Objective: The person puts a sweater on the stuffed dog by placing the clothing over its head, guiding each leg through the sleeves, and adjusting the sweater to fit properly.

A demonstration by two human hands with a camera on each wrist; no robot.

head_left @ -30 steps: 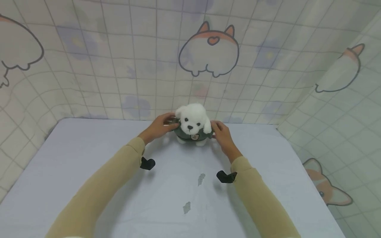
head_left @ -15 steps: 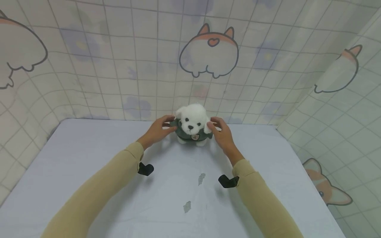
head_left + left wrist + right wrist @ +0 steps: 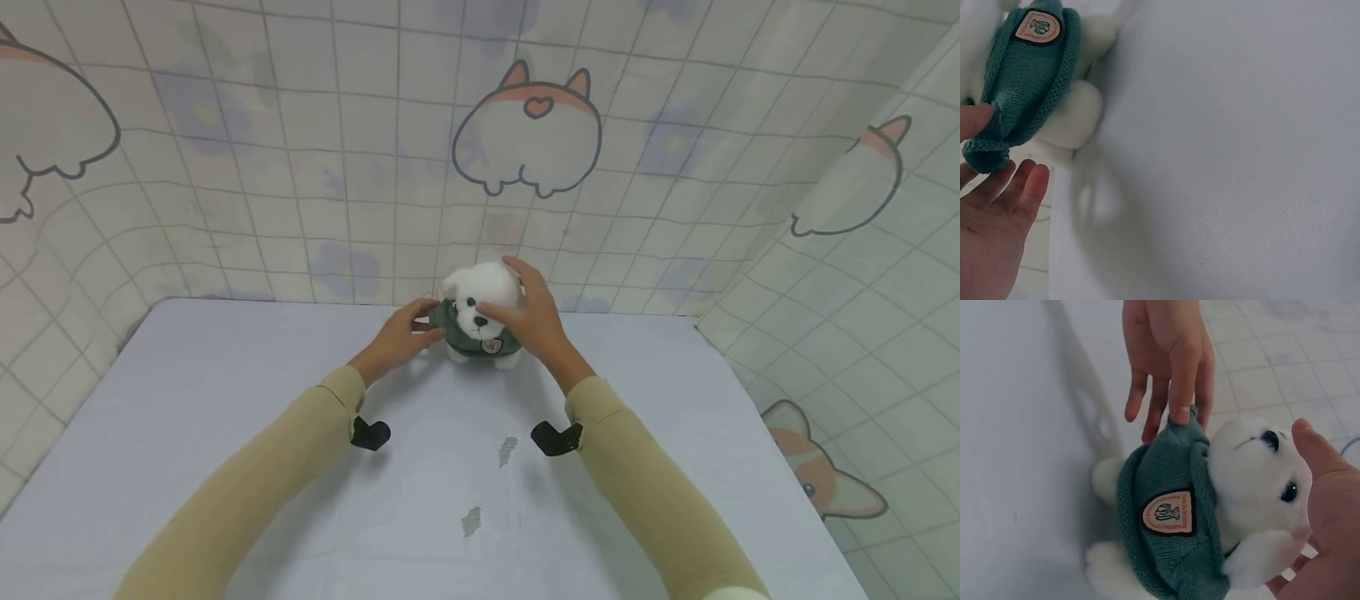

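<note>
A white plush dog (image 3: 471, 323) in a green sweater (image 3: 1160, 469) stands near the table's (image 3: 412, 500) far edge — left hand (image 3: 397, 336) pinching one sleeve (image 3: 1184, 432), right hand (image 3: 534, 315) spread wide about the head (image 3: 483, 281), contact unclear — before a grid-patterned backdrop (image 3: 367, 212).

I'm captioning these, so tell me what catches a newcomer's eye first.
The white plush dog in a green knit sweater draws the eye first, at the far side of the table between left hand and right hand. Behind it, the cartoon corgi rear stands out on the checked wall covering.
</note>
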